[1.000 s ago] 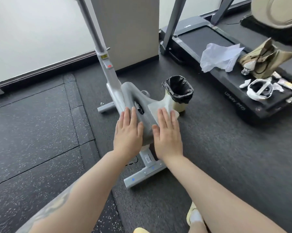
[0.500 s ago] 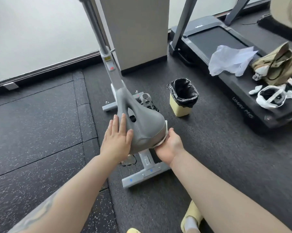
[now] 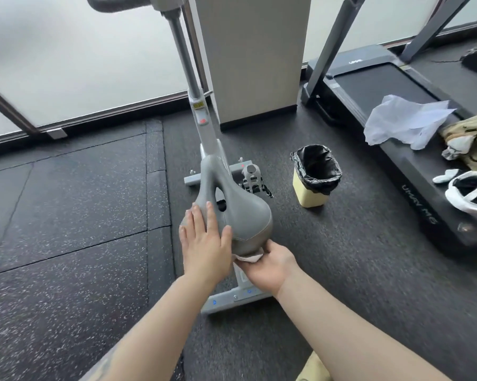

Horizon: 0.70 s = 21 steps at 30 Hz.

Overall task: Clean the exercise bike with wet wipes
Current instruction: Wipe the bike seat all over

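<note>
Pinched in the right hand [image 3: 269,266] under the rear edge of the grey saddle [image 3: 232,213], the wet wipe [image 3: 247,257], judged limp and light, is best bunched, while the saddle is steadied by the flat, open left hand [image 3: 204,243].

The single head camera looks forward and down from above, close over the bike saddle [image 3: 233,213] and the floor [image 3: 80,215].
</note>
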Motion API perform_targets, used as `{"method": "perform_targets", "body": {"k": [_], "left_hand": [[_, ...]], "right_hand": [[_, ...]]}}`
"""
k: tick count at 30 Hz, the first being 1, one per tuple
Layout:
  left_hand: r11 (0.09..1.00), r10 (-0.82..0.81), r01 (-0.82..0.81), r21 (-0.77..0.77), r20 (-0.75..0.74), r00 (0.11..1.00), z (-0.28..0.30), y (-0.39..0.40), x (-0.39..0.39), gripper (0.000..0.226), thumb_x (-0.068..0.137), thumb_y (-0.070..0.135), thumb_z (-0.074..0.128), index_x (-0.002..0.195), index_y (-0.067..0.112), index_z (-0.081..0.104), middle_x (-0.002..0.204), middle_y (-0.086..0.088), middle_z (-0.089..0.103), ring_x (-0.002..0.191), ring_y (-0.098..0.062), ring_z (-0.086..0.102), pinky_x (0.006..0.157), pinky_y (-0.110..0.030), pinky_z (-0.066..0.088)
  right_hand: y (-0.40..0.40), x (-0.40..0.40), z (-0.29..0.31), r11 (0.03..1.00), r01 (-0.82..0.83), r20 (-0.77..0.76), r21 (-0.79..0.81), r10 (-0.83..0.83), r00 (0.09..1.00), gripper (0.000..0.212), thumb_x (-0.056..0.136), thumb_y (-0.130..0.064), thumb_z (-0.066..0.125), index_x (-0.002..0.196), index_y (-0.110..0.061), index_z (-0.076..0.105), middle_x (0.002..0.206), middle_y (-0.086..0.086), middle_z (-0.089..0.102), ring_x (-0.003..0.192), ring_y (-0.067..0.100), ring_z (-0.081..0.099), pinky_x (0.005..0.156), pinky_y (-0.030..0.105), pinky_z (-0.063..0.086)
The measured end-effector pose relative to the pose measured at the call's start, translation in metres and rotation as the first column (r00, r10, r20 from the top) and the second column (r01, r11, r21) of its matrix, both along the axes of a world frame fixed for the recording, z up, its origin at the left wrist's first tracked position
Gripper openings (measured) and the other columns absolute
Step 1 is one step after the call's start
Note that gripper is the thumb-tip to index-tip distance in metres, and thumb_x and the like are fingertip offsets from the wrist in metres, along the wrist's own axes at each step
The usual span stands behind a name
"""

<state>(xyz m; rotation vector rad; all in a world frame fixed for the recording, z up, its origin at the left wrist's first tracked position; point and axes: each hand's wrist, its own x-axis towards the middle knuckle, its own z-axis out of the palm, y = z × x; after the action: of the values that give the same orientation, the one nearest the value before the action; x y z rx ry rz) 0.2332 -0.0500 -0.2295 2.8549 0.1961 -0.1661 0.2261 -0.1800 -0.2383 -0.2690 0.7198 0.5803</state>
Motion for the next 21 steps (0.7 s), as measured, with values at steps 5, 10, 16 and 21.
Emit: {"method": "perform_targets", "body": {"k": [5, 10, 16, 21], "left_hand": [[0.999, 0.022, -0.024, 0.037, 0.049, 0.999, 0.001, -0.039, -0.004, 0.06, 0.101, 0.045, 0.017, 0.153, 0.023, -0.003, 0.16, 0.01, -0.005, 0.144, -0.019, -0.021, 0.115, -0.042, -0.014], [0.994, 0.082, -0.066, -0.091, 0.184, 0.979, 0.001, -0.042, -0.007, 0.059, 0.095, 0.045, 0.013, 0.152, 0.03, 0.015, 0.159, 0.014, 0.009, 0.146, -0.009, -0.007, 0.116, -0.034, -0.006], [0.968, 0.218, -0.182, -0.176, 0.213, 0.953, -0.008, 0.003, -0.007, 0.08, 0.085, 0.062, 0.026, 0.152, 0.018, 0.017, 0.159, 0.004, 0.013, 0.147, -0.015, 0.005, 0.118, -0.029, 0.003], [0.98, 0.19, -0.171, -0.099, 0.228, 0.955, -0.013, 0.002, -0.002, 0.082, 0.086, 0.061, 0.01, 0.151, 0.011, 0.019, 0.158, -0.007, 0.02, 0.146, -0.023, 0.011, 0.118, -0.032, 0.008]], "right_hand": [[-0.031, 0.007, 0.026, 0.811, -0.008, 0.288, -0.585, 0.217, 0.933, 0.039, 0.105, -0.024, 0.024, 0.126, -0.01, 0.054, 0.115, 0.009, 0.065, 0.1, 0.021, 0.062, 0.079, 0.03, 0.048], [-0.016, 0.023, 0.015, -0.048, 0.238, 0.066, -0.97, 0.89, 0.45, 0.056, 0.104, -0.03, 0.023, 0.153, -0.014, 0.001, 0.16, -0.002, -0.007, 0.146, 0.013, -0.009, 0.115, 0.025, -0.005], [-0.033, 0.038, 0.001, -0.254, 0.547, -0.161, -0.798, 0.964, 0.213, 0.059, 0.101, -0.039, 0.022, 0.153, -0.018, 0.002, 0.16, -0.005, -0.005, 0.146, 0.013, -0.009, 0.12, 0.031, 0.003], [-0.03, 0.021, -0.008, -0.236, 0.76, -0.298, -0.606, 0.953, 0.058, 0.063, 0.096, -0.041, 0.022, 0.152, -0.015, 0.013, 0.16, -0.001, 0.005, 0.147, 0.014, -0.008, 0.116, 0.034, 0.0]]}}
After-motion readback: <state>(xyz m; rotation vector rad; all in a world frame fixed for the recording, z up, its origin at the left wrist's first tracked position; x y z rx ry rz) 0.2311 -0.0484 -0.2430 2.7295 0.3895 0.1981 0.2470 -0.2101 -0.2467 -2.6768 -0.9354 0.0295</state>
